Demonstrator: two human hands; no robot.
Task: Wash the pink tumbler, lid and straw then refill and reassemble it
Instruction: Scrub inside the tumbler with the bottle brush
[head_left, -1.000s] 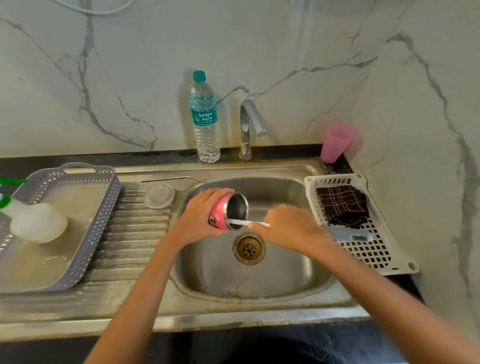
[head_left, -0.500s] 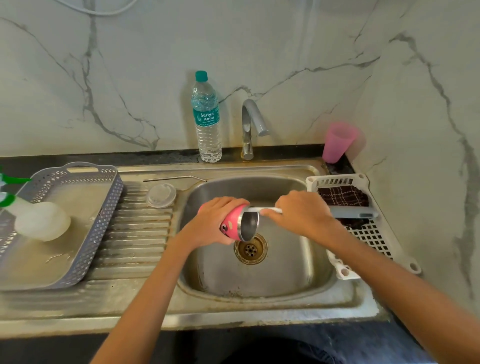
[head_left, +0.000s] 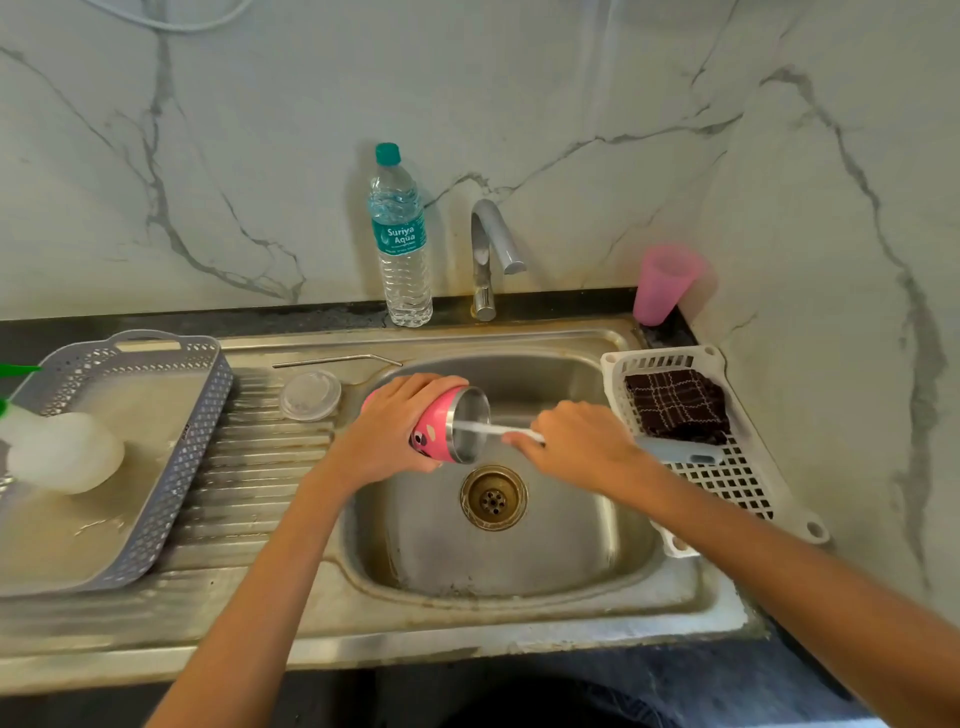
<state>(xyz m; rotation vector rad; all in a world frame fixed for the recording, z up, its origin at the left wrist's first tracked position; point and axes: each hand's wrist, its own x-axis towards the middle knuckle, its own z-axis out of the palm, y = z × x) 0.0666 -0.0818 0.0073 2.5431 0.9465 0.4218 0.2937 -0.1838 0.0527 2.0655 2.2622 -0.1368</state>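
Note:
My left hand (head_left: 395, 431) grips the pink tumbler (head_left: 434, 434) on its side over the sink basin (head_left: 545, 551), its steel mouth facing right. My right hand (head_left: 576, 447) grips a bottle brush with a white shaft (head_left: 498, 430) and a grey-blue handle (head_left: 680, 451). The brush end is inside the tumbler's mouth and cannot be seen. The clear round lid (head_left: 310, 395) lies flat on the ribbed drainboard. A bent metal straw (head_left: 337, 359) lies behind the lid, along the back of the drainboard.
A water bottle (head_left: 401, 244) and the tap (head_left: 491, 254) stand behind the basin; no water runs. A pink cup (head_left: 665, 283) sits in the back right corner. A white rack (head_left: 727, 467) holding a dark checked cloth (head_left: 675, 405) is at the right, a grey basket (head_left: 171, 467) with a white bottle (head_left: 62, 452) at the left.
The tumbler rose and tilted back up from the drain, its mouth now facing right. My right hand shifted down and right, with more of the white shaft showing outside the tumbler.

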